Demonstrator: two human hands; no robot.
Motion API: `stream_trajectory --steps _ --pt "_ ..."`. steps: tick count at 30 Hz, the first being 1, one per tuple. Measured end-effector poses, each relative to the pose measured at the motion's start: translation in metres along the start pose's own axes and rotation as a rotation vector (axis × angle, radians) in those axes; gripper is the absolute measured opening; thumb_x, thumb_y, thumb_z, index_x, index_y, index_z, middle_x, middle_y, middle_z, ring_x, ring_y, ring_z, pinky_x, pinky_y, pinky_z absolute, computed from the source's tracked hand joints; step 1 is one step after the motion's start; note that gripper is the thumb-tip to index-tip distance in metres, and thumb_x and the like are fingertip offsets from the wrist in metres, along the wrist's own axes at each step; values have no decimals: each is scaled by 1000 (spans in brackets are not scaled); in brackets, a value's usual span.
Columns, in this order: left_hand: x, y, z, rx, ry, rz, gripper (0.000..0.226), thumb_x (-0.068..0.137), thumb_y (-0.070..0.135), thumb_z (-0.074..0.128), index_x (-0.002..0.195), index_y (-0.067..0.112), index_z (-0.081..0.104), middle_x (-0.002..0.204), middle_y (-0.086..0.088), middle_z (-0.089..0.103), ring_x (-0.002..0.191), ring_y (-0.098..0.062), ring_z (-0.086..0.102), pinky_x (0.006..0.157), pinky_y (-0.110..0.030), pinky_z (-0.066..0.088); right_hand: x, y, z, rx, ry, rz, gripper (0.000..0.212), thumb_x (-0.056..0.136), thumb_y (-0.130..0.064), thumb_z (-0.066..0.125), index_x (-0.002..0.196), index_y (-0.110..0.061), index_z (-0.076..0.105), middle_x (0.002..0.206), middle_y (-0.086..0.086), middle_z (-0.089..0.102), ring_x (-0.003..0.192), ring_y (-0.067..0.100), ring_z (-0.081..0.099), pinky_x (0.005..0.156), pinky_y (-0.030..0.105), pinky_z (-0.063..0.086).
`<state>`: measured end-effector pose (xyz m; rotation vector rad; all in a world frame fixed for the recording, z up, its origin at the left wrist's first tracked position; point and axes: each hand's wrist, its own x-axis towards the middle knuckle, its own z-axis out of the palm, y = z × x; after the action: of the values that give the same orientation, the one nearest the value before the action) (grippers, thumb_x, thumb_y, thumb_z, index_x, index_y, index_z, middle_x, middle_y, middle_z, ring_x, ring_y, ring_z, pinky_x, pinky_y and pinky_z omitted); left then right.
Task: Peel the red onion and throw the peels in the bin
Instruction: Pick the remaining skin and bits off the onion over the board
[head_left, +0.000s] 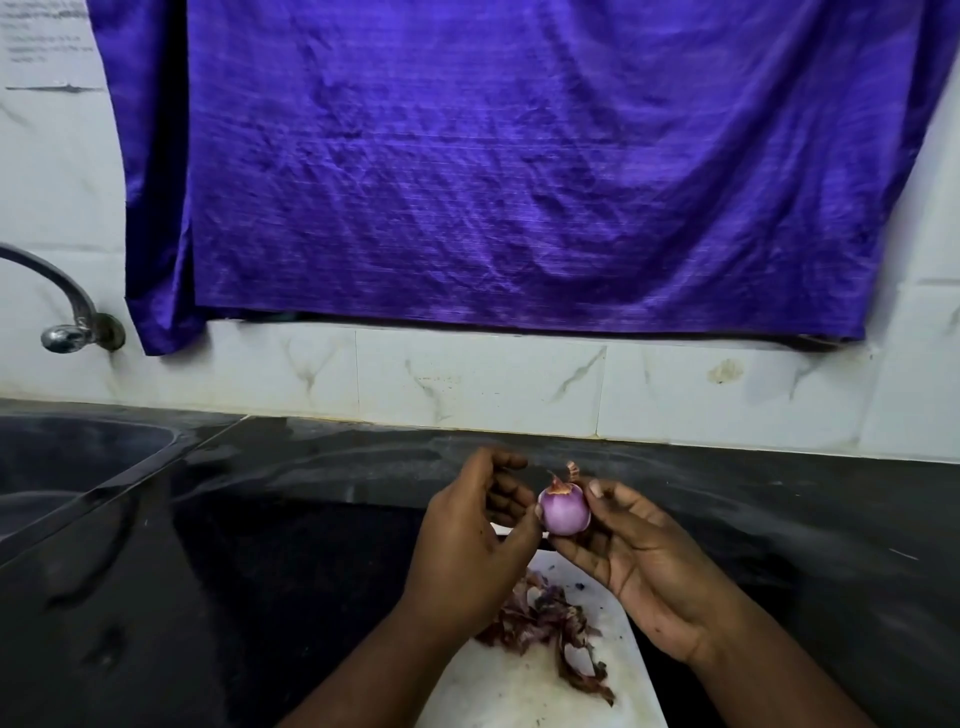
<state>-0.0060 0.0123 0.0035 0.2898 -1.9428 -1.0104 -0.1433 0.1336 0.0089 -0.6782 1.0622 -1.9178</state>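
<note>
right hand (639, 561) grasps onion (565, 506) at its 11; left hand (478, 540) thumb touches, grip unclear; tip, long axis toward 12.

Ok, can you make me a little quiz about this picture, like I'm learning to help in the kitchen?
1. True or false: the dry reddish-purple onion peels are already in a bin.
2. Where is the small round purple onion? A: dropped among the peels. B: held up between the left hand and right hand. C: out of sight.
3. Fill in: the curved steel tap is on the person's ___ side.
Key: 1 false, they lie on the flat white board. 2 B. 3 left.
</note>
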Motion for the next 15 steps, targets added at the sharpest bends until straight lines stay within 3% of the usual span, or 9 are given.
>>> stream_trajectory --steps 10,15 --pt "0 -4 -1 190 36 48 45 87 9 77 123 30 59 90 14 69 89 -2 67 67 -12 52 -3 -2 8 3 19 -81 35 83 -10 66 117 -2 66 117 20 74 97 28 76 74 33 64" --pt "1 -1 0 1 42 -3 32 94 18 74 120 32 61 93 13 74 90 -4 72 74 -21 60 -3 -3 7 19 23 -75 31 86 -9 64 116 -1 66 118 21 74 99 28 76 77 34 64"
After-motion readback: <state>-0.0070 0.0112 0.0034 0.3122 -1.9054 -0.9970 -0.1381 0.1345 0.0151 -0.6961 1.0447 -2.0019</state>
